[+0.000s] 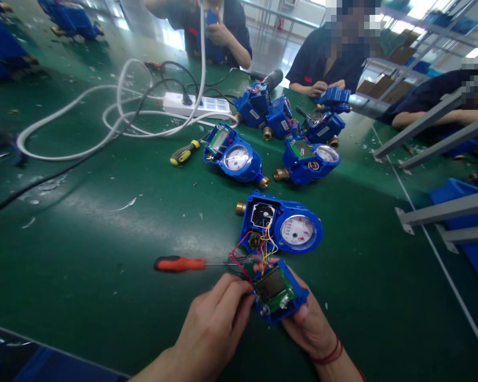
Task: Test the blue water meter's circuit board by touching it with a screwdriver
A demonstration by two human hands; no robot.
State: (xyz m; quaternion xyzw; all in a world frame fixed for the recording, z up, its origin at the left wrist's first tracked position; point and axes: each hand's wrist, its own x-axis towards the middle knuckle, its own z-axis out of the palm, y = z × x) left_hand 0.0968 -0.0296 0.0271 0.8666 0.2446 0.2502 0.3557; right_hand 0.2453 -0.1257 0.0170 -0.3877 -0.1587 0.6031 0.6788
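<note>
The right grip (309, 324) clasps a circuit board (274, 287) while the left grip (213, 313) alongside, its hold unclear, apparently tends wires (267, 246) needing slack.

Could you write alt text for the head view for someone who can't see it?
A right hand holds a circuit board, the left hand at its edge; wires join it to an open blue meter on a green table. An orange screwdriver lies nearby, with more meters and co-workers beyond.
</note>
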